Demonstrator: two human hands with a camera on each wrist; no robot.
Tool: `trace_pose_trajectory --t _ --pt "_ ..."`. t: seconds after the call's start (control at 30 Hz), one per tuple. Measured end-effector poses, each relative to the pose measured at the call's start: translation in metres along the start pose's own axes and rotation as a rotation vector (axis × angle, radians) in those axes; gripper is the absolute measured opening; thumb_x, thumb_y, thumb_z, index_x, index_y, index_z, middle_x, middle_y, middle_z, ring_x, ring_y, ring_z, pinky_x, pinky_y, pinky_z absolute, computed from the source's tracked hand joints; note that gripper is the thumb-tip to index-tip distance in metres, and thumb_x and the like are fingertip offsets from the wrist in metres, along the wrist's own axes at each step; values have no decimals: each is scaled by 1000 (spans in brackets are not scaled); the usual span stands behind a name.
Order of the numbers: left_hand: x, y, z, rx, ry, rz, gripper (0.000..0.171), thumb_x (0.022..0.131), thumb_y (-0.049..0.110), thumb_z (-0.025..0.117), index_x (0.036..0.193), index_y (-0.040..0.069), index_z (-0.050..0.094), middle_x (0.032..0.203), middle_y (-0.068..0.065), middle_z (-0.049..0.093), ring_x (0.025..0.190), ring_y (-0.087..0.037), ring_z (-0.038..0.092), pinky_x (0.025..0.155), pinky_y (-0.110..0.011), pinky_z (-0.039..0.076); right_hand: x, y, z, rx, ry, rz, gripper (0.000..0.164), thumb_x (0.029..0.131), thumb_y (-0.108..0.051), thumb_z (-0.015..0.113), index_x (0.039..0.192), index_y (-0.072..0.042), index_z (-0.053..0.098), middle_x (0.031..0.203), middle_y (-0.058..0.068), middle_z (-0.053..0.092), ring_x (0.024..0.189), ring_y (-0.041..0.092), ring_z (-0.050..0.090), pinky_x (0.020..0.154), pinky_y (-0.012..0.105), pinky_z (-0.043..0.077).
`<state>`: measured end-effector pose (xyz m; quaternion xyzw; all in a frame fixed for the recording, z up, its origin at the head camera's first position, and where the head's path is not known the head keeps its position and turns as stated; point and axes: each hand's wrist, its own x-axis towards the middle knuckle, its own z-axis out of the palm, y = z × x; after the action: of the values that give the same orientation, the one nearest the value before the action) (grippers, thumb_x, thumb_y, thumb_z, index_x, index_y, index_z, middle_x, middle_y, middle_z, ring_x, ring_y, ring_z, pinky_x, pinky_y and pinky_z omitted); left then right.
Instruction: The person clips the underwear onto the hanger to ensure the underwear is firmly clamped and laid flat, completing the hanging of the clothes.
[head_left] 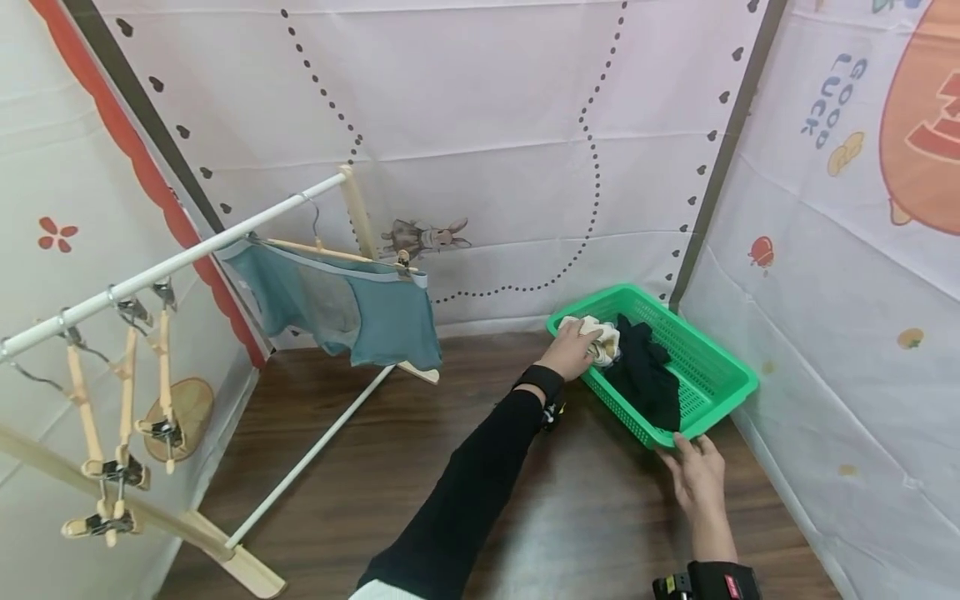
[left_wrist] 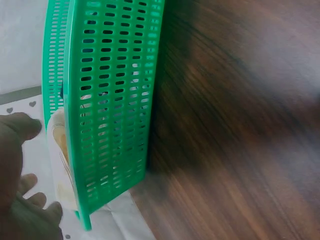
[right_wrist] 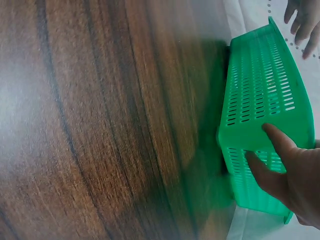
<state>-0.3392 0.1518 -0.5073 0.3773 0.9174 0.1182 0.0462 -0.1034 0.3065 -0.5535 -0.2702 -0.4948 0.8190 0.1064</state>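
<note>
A green plastic basket (head_left: 708,392) sits on the floor in the corner, holding a crumpled cream-white cloth (head_left: 604,343) and a black garment (head_left: 643,375). My left hand (head_left: 572,350) reaches over the basket's left end, right at the white cloth. Its fingers (left_wrist: 37,200) are spread loosely above the rim in the left wrist view. With my right hand (head_left: 699,475) I hold the basket's near corner by the rim. In the right wrist view two of its fingers (right_wrist: 277,140) lie along the outer wall.
A clothes rack with a white rail (head_left: 187,254) stands at left. Teal shorts (head_left: 337,308) hang on it from a clip hanger (head_left: 318,248). Several bare wooden clip hangers (head_left: 127,400) hang nearer. Printed fabric walls (head_left: 480,100) enclose the brown wood floor (head_left: 420,467).
</note>
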Motion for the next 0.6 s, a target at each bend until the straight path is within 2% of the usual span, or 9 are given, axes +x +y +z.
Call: trace_pose_trajectory --t 0.13,0.23,0.33,0.43,0.5,0.6 --pt "16 2 2 100 -17 -32 57 108 25 49 161 22 28 167 -17 18 155 -32 16 127 -40 14 0 -2 0 23 -7 5 71 109 -13 43 163 -9 -2 168 14 6 131 6 46 110 28 43" --pt "23 6 1 149 -19 -65 60 109 28 49 163 23 23 167 -13 20 155 -31 17 126 -41 17 0 -3 1 24 -14 4 74 108 -15 46 163 -9 -3 169 15 2 129 4 47 109 26 43" --pt "25 12 -2 182 -46 -103 61 109 31 49 163 25 21 163 -6 33 149 -29 31 120 -42 32 -1 -2 2 22 -19 19 74 108 -15 46 164 -9 -2 168 13 5 128 3 47 108 26 44" --pt "25 20 -5 205 -58 -117 58 108 33 50 162 29 27 154 -1 46 139 -26 43 109 -42 45 0 -2 2 24 -4 28 70 108 -14 43 164 -10 0 167 11 9 131 4 44 108 25 44" --pt "25 24 -4 228 -64 -113 56 109 32 49 161 32 28 155 -2 44 139 -27 40 107 -43 46 0 -1 2 28 6 31 71 108 -14 43 164 -12 0 167 10 9 133 5 43 109 25 43" --pt "28 26 -1 264 -84 -111 53 110 31 46 160 34 30 163 -4 31 147 -29 30 110 -45 43 1 -3 1 24 5 30 74 108 -15 45 164 -12 -3 169 10 4 136 6 40 108 24 44"
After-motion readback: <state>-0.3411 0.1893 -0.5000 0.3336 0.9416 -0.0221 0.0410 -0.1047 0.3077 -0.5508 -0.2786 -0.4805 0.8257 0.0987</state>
